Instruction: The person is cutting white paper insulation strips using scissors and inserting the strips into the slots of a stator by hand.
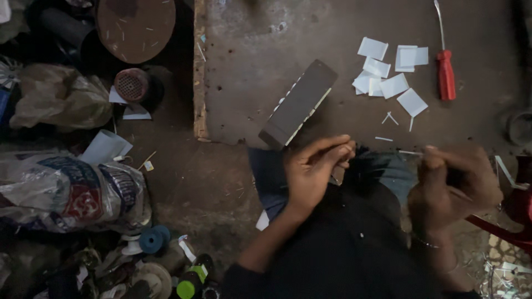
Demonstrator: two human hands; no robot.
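Note:
My left hand (pixel 316 169) hovers over my lap with fingers curled together, pinching something small that I cannot make out. My right hand (pixel 451 185) is closed around a thin pale strip (pixel 410 152) that sticks out to the left; the hand is blurred. Just beyond both hands a dark rectangular block (pixel 299 103) with white slips tucked along its edges lies tilted on the work board (pixel 266 50). Several white paper squares (pixel 388 75) lie scattered on the board beyond my right hand.
A red-handled screwdriver (pixel 446 75) lies at the board's right. On the floor to the left are a printed plastic sack (pixel 66 194), a blue thread spool (pixel 151 241), bottles (pixel 194 279) and a round brown disc (pixel 136 25). A red chair leg (pixel 499 227) stands at right.

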